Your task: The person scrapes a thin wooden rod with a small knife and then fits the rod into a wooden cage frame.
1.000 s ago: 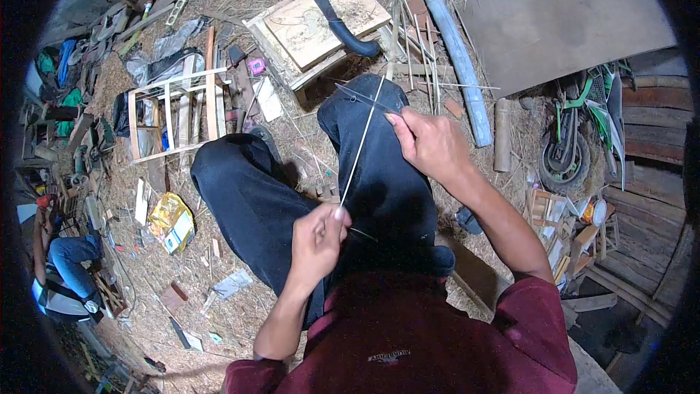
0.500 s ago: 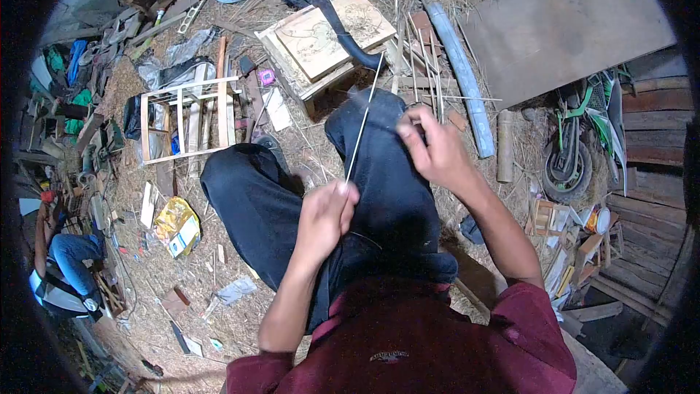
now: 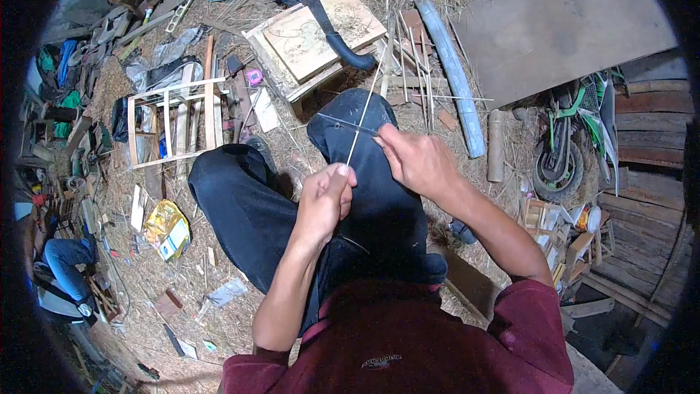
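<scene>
My left hand point(image 3: 326, 201) is closed around the lower part of a thin pale stick point(image 3: 370, 95), which slants up and away over my knee. In my right hand point(image 3: 417, 160) is a knife point(image 3: 343, 123), pinched at its handle end. Its narrow blade points left and crosses the stick above my left hand. The lower end of the stick is hidden by my fingers.
A low wooden stool point(image 3: 321, 36) carries a large dark curved-handled blade point(image 3: 337, 40). Left of my knees lies a slatted wooden frame point(image 3: 175, 120). A motorbike point(image 3: 569, 131) and a large board point(image 3: 558, 29) are at right. Another person point(image 3: 65, 263) sits at far left.
The knife was a blur off to the right of the stick half a second ago; now it lies across it. My right hand has come down and left, and my left hand slightly up.
</scene>
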`<action>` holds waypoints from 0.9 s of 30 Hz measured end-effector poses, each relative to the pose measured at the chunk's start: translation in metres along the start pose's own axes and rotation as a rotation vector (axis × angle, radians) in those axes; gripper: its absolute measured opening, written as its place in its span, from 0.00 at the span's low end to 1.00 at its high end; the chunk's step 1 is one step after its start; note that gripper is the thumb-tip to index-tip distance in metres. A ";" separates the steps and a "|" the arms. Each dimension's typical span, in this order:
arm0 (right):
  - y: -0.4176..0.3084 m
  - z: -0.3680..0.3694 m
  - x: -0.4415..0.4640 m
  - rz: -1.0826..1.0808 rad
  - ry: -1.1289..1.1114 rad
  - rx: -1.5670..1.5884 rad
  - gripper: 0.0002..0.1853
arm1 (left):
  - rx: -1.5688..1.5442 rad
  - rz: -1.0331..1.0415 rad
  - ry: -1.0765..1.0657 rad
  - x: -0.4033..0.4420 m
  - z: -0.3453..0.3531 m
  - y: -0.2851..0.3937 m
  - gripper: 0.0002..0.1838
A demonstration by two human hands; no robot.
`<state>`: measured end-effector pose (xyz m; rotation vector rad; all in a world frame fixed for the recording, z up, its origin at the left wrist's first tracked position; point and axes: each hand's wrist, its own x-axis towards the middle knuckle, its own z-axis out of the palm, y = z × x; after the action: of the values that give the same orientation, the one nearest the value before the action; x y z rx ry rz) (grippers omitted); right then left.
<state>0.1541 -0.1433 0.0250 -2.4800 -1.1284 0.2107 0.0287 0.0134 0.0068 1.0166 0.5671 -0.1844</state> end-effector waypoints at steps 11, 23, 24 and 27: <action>0.009 -0.004 -0.004 0.138 0.070 -0.024 0.07 | -0.018 -0.235 -0.029 -0.109 -0.056 -0.033 0.19; 0.002 -0.024 -0.003 0.106 0.362 0.298 0.08 | -0.036 0.078 0.019 -0.047 -0.013 0.017 0.15; 0.000 -0.023 -0.004 0.076 0.317 0.261 0.08 | 0.022 0.101 0.015 -0.035 -0.010 0.015 0.15; -0.006 -0.010 -0.014 -0.040 0.193 0.114 0.10 | 0.170 0.102 0.045 -0.014 0.004 0.012 0.15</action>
<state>0.1439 -0.1534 0.0361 -2.3198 -1.0535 0.0223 0.0229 0.0149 0.0250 1.2140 0.5463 -0.1210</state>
